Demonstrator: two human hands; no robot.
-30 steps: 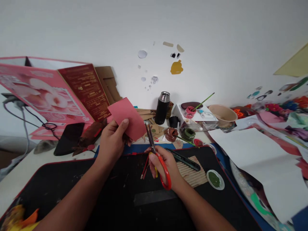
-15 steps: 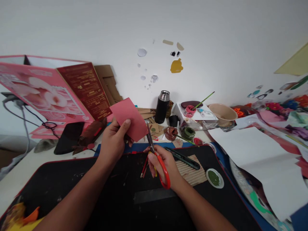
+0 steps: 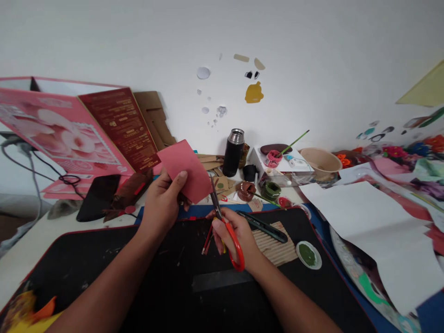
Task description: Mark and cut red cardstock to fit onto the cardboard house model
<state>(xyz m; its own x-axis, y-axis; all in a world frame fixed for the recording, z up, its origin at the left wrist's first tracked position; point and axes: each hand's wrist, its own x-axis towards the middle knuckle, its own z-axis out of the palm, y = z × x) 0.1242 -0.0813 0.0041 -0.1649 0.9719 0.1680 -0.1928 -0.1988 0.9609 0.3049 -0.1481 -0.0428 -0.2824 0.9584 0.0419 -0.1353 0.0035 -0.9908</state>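
Observation:
A pink sheet of paper (image 3: 189, 173) is pinched between the thumb and fingers of my left hand (image 3: 162, 201), held above the back of the black mat (image 3: 163, 286). My right hand (image 3: 239, 236) is closed on orange-handled scissors (image 3: 233, 241). Their blades point up and lie beside the right edge of the paper, close to its lower right corner. Below my right hand a clear ruler (image 3: 222, 280) lies on the mat, and pencils (image 3: 207, 241) lie partly hidden behind the fingers.
A dark green cutter (image 3: 265, 228) rests on corrugated cardboard (image 3: 277, 245). Near it is a dish of green paint (image 3: 308, 255). Behind stand a black flask (image 3: 234, 152) and paint jars (image 3: 246, 190). White paper (image 3: 367, 226) lies right, a pink bag (image 3: 76, 129) left, a phone (image 3: 99, 198) beside it.
The whole view has shifted very slightly. Both hands keep their holds on the paper and the scissors, with hardly any movement between them.

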